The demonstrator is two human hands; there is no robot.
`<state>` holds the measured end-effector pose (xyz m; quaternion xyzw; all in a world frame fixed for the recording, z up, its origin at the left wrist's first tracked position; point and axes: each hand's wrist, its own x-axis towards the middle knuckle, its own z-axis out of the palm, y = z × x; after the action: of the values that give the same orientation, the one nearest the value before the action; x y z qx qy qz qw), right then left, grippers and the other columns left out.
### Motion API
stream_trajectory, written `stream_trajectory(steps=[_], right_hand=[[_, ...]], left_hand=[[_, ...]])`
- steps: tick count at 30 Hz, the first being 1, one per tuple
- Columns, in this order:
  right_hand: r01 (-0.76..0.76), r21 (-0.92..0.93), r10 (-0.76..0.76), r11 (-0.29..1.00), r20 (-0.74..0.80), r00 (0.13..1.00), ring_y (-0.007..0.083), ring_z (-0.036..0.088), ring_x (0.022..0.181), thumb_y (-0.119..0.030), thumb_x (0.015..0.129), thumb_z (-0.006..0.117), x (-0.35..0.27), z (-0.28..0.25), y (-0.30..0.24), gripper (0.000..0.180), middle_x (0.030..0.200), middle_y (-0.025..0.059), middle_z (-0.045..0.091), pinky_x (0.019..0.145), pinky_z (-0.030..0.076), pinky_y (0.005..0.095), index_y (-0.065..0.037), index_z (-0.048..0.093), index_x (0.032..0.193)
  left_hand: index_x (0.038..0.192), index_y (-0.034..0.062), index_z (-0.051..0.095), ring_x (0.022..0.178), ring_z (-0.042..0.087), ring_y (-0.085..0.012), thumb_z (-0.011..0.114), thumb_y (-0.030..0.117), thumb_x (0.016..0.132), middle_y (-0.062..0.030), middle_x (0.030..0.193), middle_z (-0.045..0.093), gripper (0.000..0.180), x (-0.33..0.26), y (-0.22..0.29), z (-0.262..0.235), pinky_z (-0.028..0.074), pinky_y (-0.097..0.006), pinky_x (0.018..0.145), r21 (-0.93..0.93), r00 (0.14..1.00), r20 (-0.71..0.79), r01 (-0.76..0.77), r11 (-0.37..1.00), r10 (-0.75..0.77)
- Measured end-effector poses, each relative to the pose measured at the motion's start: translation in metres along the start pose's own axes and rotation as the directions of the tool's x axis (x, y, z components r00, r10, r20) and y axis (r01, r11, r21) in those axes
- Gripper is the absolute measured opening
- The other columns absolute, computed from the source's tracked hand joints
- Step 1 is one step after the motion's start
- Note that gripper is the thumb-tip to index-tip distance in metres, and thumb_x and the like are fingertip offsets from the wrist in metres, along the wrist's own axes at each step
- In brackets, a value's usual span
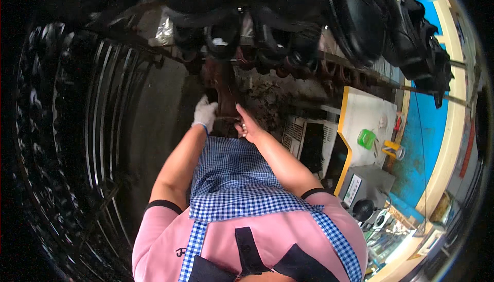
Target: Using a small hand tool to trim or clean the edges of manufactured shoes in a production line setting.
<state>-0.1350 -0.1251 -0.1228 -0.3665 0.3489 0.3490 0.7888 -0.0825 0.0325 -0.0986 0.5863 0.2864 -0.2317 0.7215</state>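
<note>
My left hand [206, 112], in a white glove with a blue cuff, has its fingers curled at the left edge of a dark reddish-brown boot [225, 95]. The boot is dim, and its far end runs into the shadow under the rack. On its right side my bare right hand [248, 123] grips the near end, thumb pointing away from me and fingers bent; a ring shows on one finger. Just beyond the boot, rows of black shoes [360, 30] and brown shoes [334, 71] hang over a metal rack [396, 84].
More dark racks with metal rails [105, 112] stand close on the left. To the right are a white table [363, 109] with a yellow edge, a green container [366, 139], a yellow tape roll [393, 150] and a grey box-shaped machine [368, 181]. A blue floor [419, 148] lies beyond.
</note>
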Motion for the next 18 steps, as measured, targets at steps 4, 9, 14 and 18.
stream_trajectory(steps=[4,9,14,18], right_hand=[[0.154,-0.202,-0.169,0.967,-0.06,0.984,0.0036,0.028,0.037,-0.048,0.084,0.053,-0.013,-0.008,-0.007,0.054,0.101,0.0107,0.06,0.034,0.022,0.0195,-0.006,0.044,0.118],[0.065,-0.114,-0.08,0.991,-0.127,0.989,0.0037,0.026,0.036,-0.041,0.087,0.052,-0.026,-0.06,0.021,0.047,0.089,0.0108,0.063,0.033,0.02,0.0204,-0.004,0.049,0.116],[0.019,0.037,-0.008,0.999,-0.273,0.962,0.0044,0.029,0.032,-0.038,0.085,0.057,-0.042,-0.1,0.028,0.041,0.079,0.009,0.065,0.03,0.019,0.0207,-0.003,0.055,0.106],[0.018,-0.035,-0.027,0.999,-0.292,0.956,0.0061,0.028,0.035,-0.034,0.088,0.052,-0.045,-0.093,0.008,0.038,0.073,0.0087,0.063,0.032,0.018,0.0231,-0.003,0.055,0.109]], left_hand=[[0.118,0.0041,0.051,0.101,0.055,-0.031,0.052,0.015,0.075,-0.0203,0.109,0.057,0.045,0.116,0.012,-0.018,0.043,-0.036,0.082,0.56,0.986,-0.126,-0.023,0.828,0.112],[0.12,0.0069,0.05,0.105,0.053,-0.0266,0.052,0.024,0.08,-0.011,0.117,0.056,0.044,0.221,0.013,-0.032,0.041,-0.035,0.086,0.913,0.818,0.409,-0.367,-0.18,0.404],[0.112,0.0111,0.056,0.119,0.04,-0.0293,0.06,0.027,0.075,-0.0131,0.121,0.05,0.04,0.199,-0.027,0.047,0.031,-0.04,0.1,0.871,0.678,0.486,-0.324,-0.37,0.551],[0.103,0.015,0.06,0.125,0.033,-0.0277,0.062,0.023,0.07,-0.0057,0.112,0.056,0.034,0.146,0.003,0.085,0.024,-0.043,0.105,0.764,0.668,0.629,-0.436,-0.475,0.399]])
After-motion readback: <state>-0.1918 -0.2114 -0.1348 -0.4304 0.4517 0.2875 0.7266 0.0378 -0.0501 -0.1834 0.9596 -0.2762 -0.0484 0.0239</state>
